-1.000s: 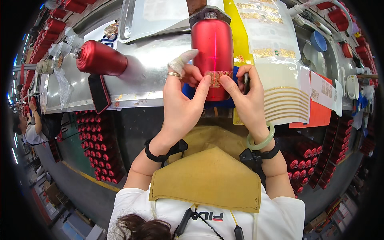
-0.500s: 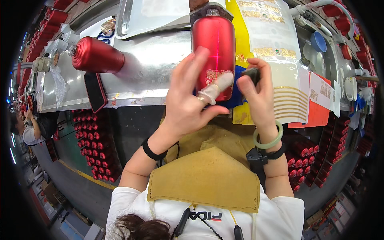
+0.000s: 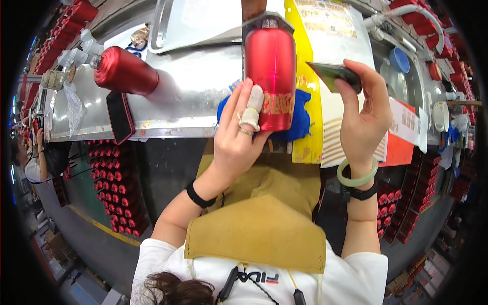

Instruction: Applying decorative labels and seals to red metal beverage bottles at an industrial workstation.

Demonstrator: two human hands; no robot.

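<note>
A shiny red bottle (image 3: 270,61) lies on a blue cloth (image 3: 303,114), its neck pointing away from me against a dark metal rest (image 3: 282,21). Gold lettering shows on its lower side. My left hand (image 3: 239,127) grips the bottle's lower left side, fingers laid along it and thumb by its base; one finger wears a white cover. Off to the right, my right hand (image 3: 365,109) pinches a thin dark scraper (image 3: 338,76) between thumb and fingers, above the sheets and apart from the bottle.
Another red bottle (image 3: 124,71) lies left, next to a phone (image 3: 120,117) at the bench edge. Beyond is a metal tray (image 3: 162,25). White sheets with gold transfers (image 3: 333,43) and a yellow sheet (image 3: 307,145) lie right. Rows of red bottles (image 3: 116,188) stand below.
My right hand has moved right, away from the bottle, bringing the scraper into plain view. My left hand has shifted from over the bottle to its lower left side, exposing the gold lettering.
</note>
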